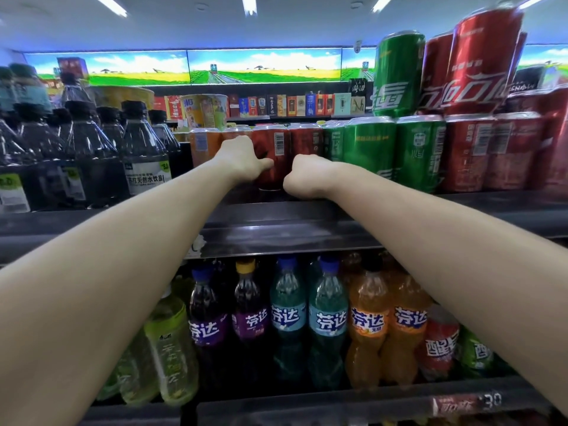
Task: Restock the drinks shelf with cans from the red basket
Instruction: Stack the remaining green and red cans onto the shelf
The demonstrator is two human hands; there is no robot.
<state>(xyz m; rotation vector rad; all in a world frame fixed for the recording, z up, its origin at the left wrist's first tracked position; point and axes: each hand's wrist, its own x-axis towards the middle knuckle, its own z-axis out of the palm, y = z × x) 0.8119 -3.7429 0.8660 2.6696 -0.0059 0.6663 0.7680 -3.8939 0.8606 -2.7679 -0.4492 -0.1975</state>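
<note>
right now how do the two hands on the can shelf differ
The left hand is spread against a red can, thumb on its side; the right hand is curled into a fist beside that can, its grip hidden. The left sits higher; the right sits lower on the shelf. Both arms are bare.

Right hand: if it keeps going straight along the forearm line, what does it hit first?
Probably the dark red can in the row right behind the right hand. The hand may already touch it, depth is unclear.

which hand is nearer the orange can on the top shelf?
Left. The left hand is just right of the orange can, on the red can beside it; the right hand is farther right.
</note>
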